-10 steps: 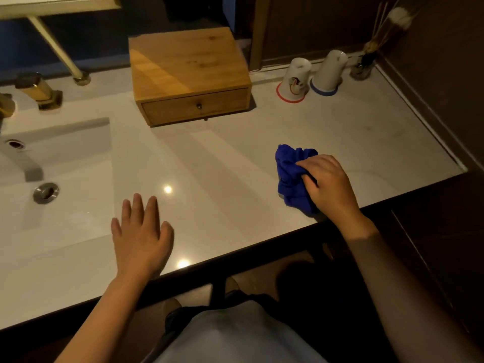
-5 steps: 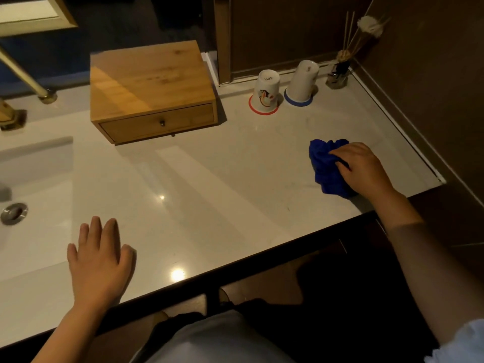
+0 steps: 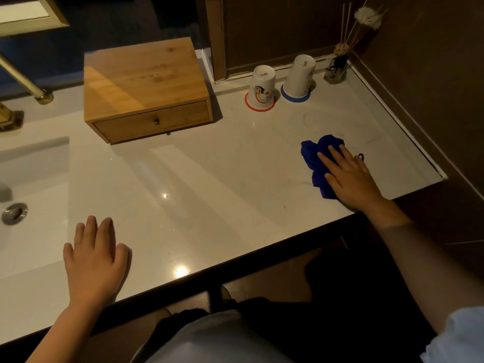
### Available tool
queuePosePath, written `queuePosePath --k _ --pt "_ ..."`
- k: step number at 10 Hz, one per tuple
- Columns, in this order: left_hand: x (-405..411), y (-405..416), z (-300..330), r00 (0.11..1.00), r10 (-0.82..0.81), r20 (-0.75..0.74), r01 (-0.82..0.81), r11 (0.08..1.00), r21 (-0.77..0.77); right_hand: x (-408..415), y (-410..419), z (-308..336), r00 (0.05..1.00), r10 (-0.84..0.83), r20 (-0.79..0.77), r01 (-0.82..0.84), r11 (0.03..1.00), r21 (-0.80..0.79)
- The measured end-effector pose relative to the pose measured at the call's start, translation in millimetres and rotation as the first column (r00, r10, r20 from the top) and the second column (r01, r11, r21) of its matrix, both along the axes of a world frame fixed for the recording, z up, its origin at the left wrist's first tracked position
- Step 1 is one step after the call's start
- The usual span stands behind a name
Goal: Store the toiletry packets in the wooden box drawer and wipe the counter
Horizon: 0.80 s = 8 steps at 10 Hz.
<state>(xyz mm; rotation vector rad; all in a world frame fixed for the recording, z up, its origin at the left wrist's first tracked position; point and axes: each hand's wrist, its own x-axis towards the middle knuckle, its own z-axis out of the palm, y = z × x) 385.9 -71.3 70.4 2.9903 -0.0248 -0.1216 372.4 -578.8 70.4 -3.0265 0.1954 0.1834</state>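
Right hand lies flat, fingers extended, pressing a crumpled blue cloth onto the white counter at 3 o'clock. Left hand rests palm-down, fingers spread, near the front edge at 8 o'clock, holding nothing. Wooden box stands at 11 o'clock, drawer closed. No toiletry packets visible. Two inverted cups stand on coasters at 1 o'clock.

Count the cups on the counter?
2. Both upside down at the back right: one cup on a red coaster, the other cup on a blue coaster to its right. None look hidden.
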Motion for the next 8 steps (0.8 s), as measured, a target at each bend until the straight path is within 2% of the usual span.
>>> queuePosePath --k 1,3,5,6,8 --pt "1.2 0.5 -0.5 1.0 0.005 -0.018 -0.005 1.0 -0.001 0.3 -1.8 -1.2 0.997 0.006 -0.083 -0.011 0.998 -0.061" --pt "-1.4 4.0 -3.8 0.999 0.018 -0.043 -0.018 1.0 -0.015 6.7 12.6 0.6 0.993 -0.084 -0.086 0.081 0.996 -0.044" --pt "3.5 9.8 -1.0 0.996 -0.012 -0.086 0.013 1.0 0.011 14.0 59.1 5.9 0.959 -0.272 0.076 0.273 0.962 0.003" --pt "7.3 14.3 -0.3 0.995 -0.032 -0.098 0.034 0.999 0.018 17.0 87.1 7.0 0.944 -0.301 0.132 0.301 0.953 0.023" --pt "9.6 19.2 8.1 0.995 -0.067 -0.069 0.067 0.998 -0.004 11.5 149.3 14.9 0.97 -0.173 0.168 0.167 0.985 0.052"
